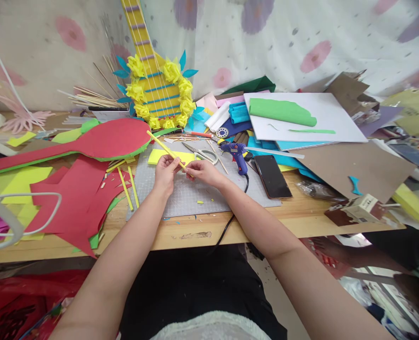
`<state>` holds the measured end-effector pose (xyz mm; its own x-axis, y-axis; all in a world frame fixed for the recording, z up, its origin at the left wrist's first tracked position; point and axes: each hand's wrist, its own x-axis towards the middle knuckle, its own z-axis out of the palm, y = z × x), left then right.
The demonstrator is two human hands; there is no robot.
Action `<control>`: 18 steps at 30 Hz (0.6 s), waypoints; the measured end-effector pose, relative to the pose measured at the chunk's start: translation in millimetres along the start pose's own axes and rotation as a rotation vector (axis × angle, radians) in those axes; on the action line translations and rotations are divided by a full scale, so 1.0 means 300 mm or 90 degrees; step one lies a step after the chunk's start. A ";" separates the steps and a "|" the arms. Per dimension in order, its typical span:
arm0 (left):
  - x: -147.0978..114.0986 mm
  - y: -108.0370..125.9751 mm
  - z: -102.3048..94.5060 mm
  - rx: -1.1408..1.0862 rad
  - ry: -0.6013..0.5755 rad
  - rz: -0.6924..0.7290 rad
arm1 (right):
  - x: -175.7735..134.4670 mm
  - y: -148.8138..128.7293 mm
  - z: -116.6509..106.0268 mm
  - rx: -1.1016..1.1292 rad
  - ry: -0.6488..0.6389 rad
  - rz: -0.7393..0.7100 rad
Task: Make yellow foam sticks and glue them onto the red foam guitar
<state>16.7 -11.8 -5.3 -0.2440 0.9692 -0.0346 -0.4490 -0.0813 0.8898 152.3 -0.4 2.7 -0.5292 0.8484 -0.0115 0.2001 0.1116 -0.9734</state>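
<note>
A thin yellow paper-covered stick [163, 145] slants up and left between my hands, above a grey cutting mat [167, 198]. My left hand [166, 172] is closed around its lower part. At its lower end, the fingers of my right hand [205, 171] pinch it. Just beyond my hands lie a folded yellow paper [156, 157] and a pair of scissors [204, 154] with pale handles. Two similar yellow sticks [125, 189] rest at the mat's left edge.
A blue glue gun [235, 153] with its cord and a black phone [273, 176] lie on the right. Red guitar-shaped cutouts [113, 140] cover the left. A yellow flowered paper guitar [160, 97] leans at the back. A white board [337, 113] bears green paper [280, 112].
</note>
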 end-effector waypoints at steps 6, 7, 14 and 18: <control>0.004 0.005 0.001 -0.022 0.011 -0.001 | -0.006 0.007 -0.015 0.107 -0.018 0.040; 0.006 0.004 0.000 -0.028 0.011 -0.002 | -0.005 0.007 -0.018 0.122 -0.010 0.056; 0.012 -0.005 -0.008 -0.024 0.016 -0.006 | 0.005 0.018 -0.017 0.101 0.024 0.050; 0.007 -0.004 -0.006 -0.028 0.010 -0.022 | 0.001 0.014 -0.023 0.066 0.005 0.040</control>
<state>15.1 -10.0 -7.4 -0.2419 0.9676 -0.0721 -0.4943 -0.0590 0.8673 158.6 4.0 0.1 -0.5120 0.8561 -0.0712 0.1456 0.0048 -0.9893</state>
